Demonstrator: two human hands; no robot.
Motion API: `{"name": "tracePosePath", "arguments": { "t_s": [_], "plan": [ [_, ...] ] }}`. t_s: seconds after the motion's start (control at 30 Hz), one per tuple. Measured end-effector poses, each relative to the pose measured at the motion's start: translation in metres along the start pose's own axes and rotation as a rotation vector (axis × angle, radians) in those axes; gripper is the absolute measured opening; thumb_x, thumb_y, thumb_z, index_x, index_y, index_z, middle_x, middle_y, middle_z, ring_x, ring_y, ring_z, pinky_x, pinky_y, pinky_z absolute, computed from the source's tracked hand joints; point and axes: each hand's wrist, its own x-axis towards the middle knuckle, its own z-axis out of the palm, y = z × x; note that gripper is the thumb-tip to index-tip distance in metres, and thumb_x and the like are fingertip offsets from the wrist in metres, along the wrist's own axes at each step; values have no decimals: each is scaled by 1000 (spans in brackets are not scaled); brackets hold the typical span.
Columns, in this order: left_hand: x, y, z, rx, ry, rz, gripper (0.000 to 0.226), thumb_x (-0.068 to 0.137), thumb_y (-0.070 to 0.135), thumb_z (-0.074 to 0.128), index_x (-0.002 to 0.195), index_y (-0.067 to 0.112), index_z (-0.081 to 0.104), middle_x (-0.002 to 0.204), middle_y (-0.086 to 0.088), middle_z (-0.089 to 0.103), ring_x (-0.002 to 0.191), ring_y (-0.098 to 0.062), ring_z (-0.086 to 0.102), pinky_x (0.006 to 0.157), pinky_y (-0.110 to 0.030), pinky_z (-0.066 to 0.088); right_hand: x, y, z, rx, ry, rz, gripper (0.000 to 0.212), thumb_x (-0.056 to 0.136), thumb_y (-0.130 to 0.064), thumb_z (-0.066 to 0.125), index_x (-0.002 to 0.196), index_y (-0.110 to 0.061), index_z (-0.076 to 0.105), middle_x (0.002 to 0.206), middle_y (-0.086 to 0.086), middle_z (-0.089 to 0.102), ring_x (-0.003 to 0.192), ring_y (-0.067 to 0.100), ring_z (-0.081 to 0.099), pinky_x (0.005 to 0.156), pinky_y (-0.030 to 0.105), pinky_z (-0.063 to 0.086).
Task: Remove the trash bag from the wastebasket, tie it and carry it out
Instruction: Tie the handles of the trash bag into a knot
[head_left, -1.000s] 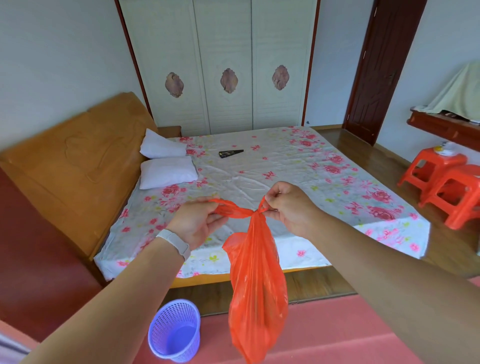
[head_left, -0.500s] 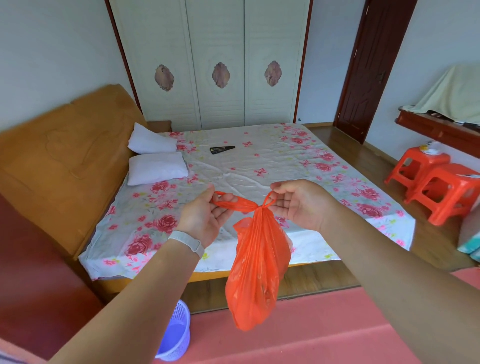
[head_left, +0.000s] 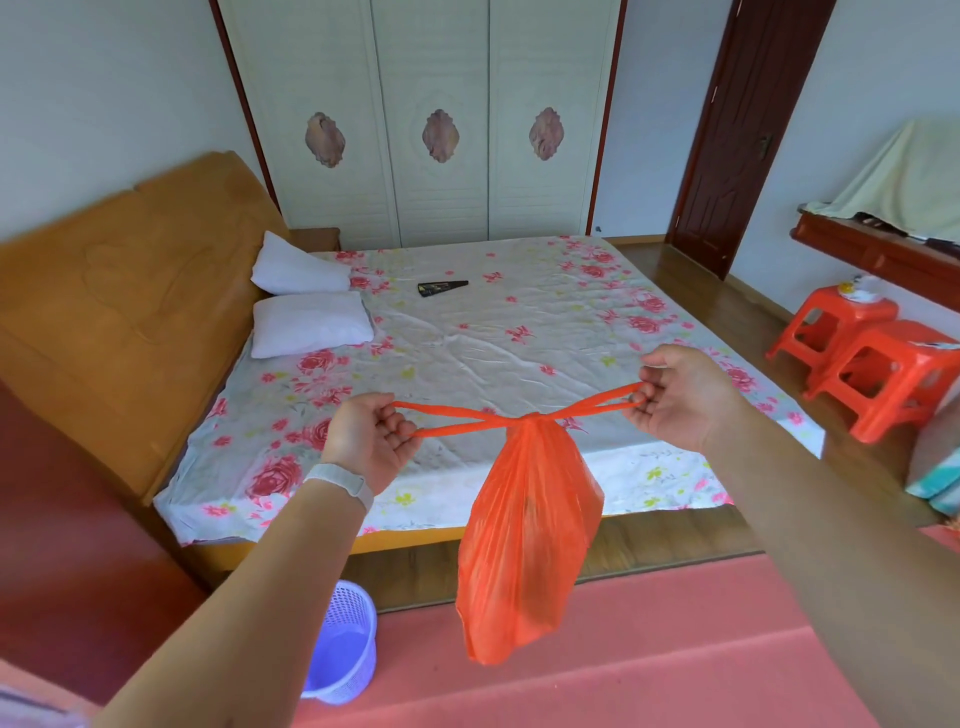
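Observation:
An orange plastic trash bag (head_left: 527, 540) hangs in the air in front of me, knotted at its neck. Its two handle loops stretch out sideways from the knot. My left hand (head_left: 366, 441) is closed on the left loop and my right hand (head_left: 680, 397) pinches the right loop. The hands are far apart and the loops are taut. A lilac mesh wastebasket (head_left: 345, 644) stands on the floor at the lower left, partly behind my left forearm, with no bag in it.
A wide bed (head_left: 493, 332) with a flowered sheet and two white pillows fills the middle. A dark wooden door (head_left: 737, 135) is at the back right. Two orange stools (head_left: 878, 374) stand at the right. A pink mat (head_left: 623, 649) covers the floor below the bag.
Both hands have moved apart, pulling the handle loops out sideways and drawing the knot tight. The bag hangs slightly further right.

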Motion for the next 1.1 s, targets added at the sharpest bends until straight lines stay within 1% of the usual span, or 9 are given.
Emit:
{"name": "tracePosePath", "arguments": {
  "t_s": [0.13, 0.23, 0.3, 0.47, 0.67, 0.83, 0.9, 1.0, 1.1],
  "plan": [
    [10, 10, -23, -40, 109, -17, 30, 87, 15, 46, 59, 17, 37, 50, 1, 32, 49, -16, 36, 60, -30, 42, 11, -4, -31, 45, 120, 14, 21, 87, -20, 56, 73, -11, 43, 62, 2, 28, 53, 15, 27, 66, 30, 43],
    [13, 13, -43, -74, 193, -15, 33, 87, 14, 43, 55, 17, 35, 40, 2, 33, 47, -15, 34, 58, -28, 39, 17, -6, -57, 76, 200, 41, 22, 87, -23, 55, 73, -11, 42, 63, 2, 28, 53, 16, 26, 62, 31, 41],
    [15, 12, -58, -75, 227, -15, 36, 87, 12, 43, 52, 16, 37, 35, 3, 34, 45, -13, 34, 60, -27, 37, 20, -4, -70, 87, 226, 57, 23, 87, -24, 54, 73, -12, 41, 64, 3, 29, 53, 17, 27, 63, 32, 42],
    [13, 8, -70, -56, 261, -22, 34, 88, 14, 47, 56, 19, 33, 32, 4, 35, 45, -14, 34, 58, -27, 37, 22, 8, -77, 84, 223, 86, 22, 87, -24, 53, 72, -13, 40, 64, 3, 28, 55, 16, 26, 61, 33, 41],
    [8, 1, -73, -38, 261, -8, 35, 89, 16, 44, 56, 18, 33, 34, 2, 36, 48, -15, 33, 55, -28, 35, 21, 13, -71, 69, 182, 67, 21, 87, -22, 53, 73, -12, 42, 63, 3, 28, 56, 16, 26, 62, 33, 41],
    [1, 2, -68, -26, 234, 11, 35, 91, 15, 46, 58, 16, 35, 51, 0, 34, 50, -16, 34, 61, -29, 38, 15, 7, -56, 11, 116, 28, 20, 87, -22, 54, 73, -11, 45, 65, 2, 30, 56, 16, 27, 65, 31, 41],
    [0, 1, -66, -16, 226, 19, 34, 90, 15, 46, 58, 16, 36, 48, 0, 34, 50, -16, 34, 57, -28, 36, 11, 7, -48, -22, 83, 21, 20, 87, -21, 54, 72, -11, 46, 65, 2, 31, 56, 16, 29, 64, 31, 41],
    [-3, 0, -58, 34, 187, 42, 29, 90, 15, 45, 61, 14, 40, 53, -2, 37, 52, -17, 39, 57, -29, 40, 1, 8, -30, -133, -1, -1, 21, 88, -21, 52, 70, -12, 48, 65, 3, 34, 57, 16, 34, 65, 33, 44],
    [-13, -1, -37, 128, 79, 86, 25, 92, 16, 43, 67, 11, 45, 62, -5, 42, 57, -20, 47, 63, -31, 46, -17, 11, -4, -286, -130, -17, 20, 89, -19, 51, 70, -12, 50, 66, 4, 39, 58, 18, 40, 69, 35, 47]
  ]
}}
